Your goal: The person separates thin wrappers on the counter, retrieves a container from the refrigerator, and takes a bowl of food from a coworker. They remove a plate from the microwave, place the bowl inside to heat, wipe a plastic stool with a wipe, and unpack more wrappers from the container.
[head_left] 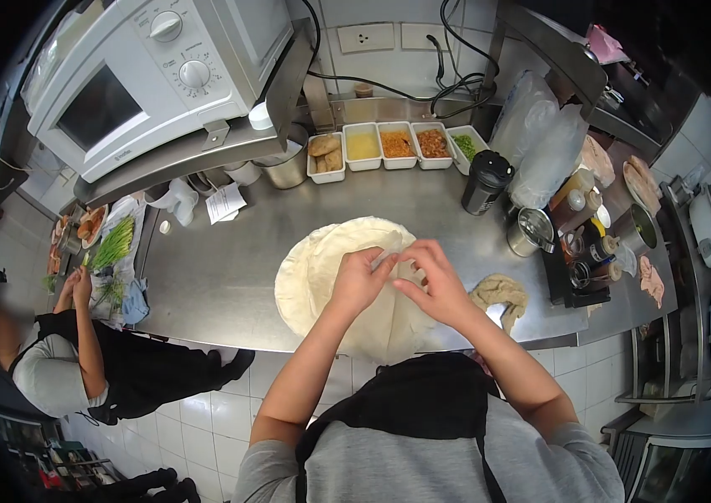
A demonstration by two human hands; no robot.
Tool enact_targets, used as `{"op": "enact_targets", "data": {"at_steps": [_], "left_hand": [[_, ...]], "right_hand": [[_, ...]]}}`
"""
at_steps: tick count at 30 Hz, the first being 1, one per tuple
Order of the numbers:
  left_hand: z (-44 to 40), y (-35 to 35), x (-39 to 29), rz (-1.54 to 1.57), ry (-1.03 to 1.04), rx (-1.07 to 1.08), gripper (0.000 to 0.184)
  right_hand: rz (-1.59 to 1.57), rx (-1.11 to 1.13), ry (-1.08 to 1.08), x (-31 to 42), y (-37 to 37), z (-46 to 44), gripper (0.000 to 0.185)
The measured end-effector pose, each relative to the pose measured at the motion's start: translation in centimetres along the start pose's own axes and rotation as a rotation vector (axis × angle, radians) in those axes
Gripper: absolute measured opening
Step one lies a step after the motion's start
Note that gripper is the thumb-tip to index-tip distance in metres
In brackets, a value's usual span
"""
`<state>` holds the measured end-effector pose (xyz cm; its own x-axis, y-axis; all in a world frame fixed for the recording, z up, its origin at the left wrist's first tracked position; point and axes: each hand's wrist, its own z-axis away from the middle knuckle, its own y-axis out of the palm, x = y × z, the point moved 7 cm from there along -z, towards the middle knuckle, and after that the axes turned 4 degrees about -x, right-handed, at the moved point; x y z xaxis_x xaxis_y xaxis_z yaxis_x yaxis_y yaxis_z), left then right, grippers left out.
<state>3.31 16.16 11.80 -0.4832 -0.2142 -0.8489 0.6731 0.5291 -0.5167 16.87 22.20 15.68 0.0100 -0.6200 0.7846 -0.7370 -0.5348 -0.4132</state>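
- You have two hands (361, 281)
- You face five white containers (399, 163)
- Your one microwave (146, 84) has two dials (194, 74)
- You see two socket plates (366, 37)
- You see one black tumbler (486, 180)

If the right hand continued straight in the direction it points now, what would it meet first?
The right hand would likely meet the thin pale sheet first, then perhaps the left hand; depth is unclear.

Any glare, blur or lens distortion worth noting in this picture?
Head view: wide-angle bowing, dark corners, the microwave appearing tilted; head view: soft sheen on the steel counter; head view: co-worker's head partly blurred, left hand and right hand fairly clear.
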Motion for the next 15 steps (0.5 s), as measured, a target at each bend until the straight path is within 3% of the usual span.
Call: {"op": "enact_targets", "data": {"at_steps": [1, 4, 8, 10, 13, 15], "left_hand": [[0.0, 0.1, -0.4, 0.037, 0.065, -0.039, 0.023], [0.0, -1.1, -1.7, 0.026, 0.142, -0.118, 0.025], [-0.3, -5.4, -0.9, -0.045, 0.235, -0.362, 0.028], [0.0, -8.2, 0.3, -0.026, 0.187, -0.480, 0.030], [0.7, -10.8, 2.1, -0.002, 0.092, -0.591, 0.034], [1.1, -12.0, 3.9, -0.007, 0.048, -0.648, 0.039]], "right_hand": [[0.116, 0.022, -0.137, 1.0, 0.0, -0.5, 0.015], [0.112, 0.222, 0.029, -1.9, 0.8, -1.1, 0.019], [-0.025, 0.117, 0.071, -4.3, -2.2, -1.9, 0.028], [-0.113, 0.035, 0.048, -5.7, -4.4, -2.2, 0.032], [-0.223, 0.135, 0.541, -6.4, -6.2, -1.6, 0.033], [-0.310, 0.118, 0.538, -6.9, -7.0, -1.5, 0.034]]}}
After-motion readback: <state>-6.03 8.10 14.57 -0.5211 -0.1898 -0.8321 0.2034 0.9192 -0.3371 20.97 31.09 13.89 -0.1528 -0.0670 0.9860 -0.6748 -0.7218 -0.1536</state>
